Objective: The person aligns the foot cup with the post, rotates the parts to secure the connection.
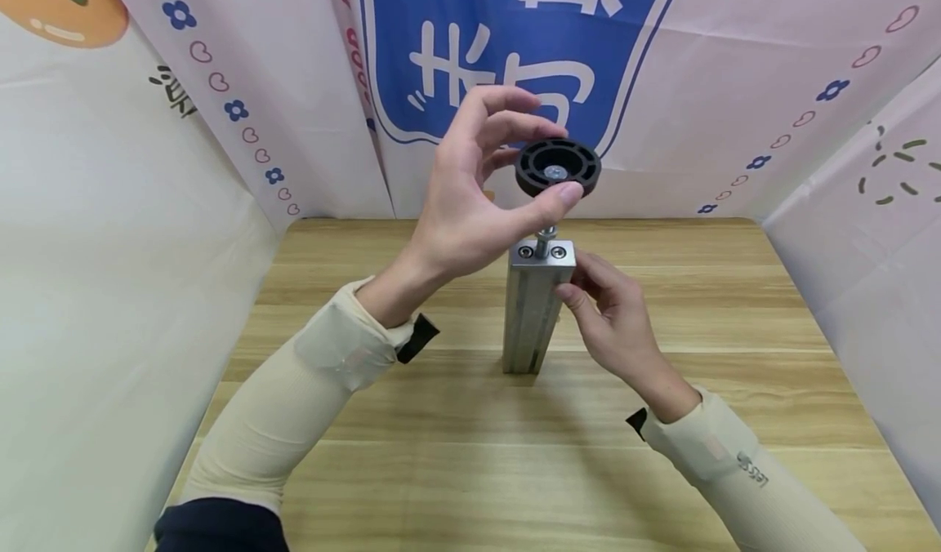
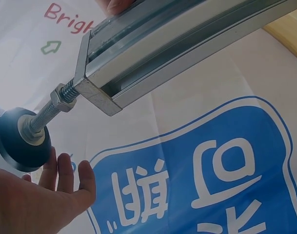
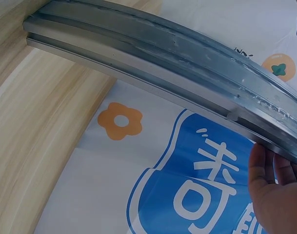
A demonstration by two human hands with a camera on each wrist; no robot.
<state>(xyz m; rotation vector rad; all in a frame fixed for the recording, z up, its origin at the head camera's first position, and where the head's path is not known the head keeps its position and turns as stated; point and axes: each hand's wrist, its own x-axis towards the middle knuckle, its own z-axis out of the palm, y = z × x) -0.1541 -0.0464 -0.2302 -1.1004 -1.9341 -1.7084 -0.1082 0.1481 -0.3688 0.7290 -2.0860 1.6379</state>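
An aluminium profile stands upright on the wooden table, with a metal end plate on top fixed by two screws. From this plate rises a threaded rod carrying a hex nut. A round black levelling foot sits at the rod's upper end. My left hand holds the foot by its rim, thumb on the near side and fingers on the far side. Lower down, my right hand grips the profile's right side near the top; its fingertips are partly hidden behind the metal.
The wood-grain table lies beneath the profile. A printed white backdrop with a blue sign rises behind it, and pale side walls stand left and right.
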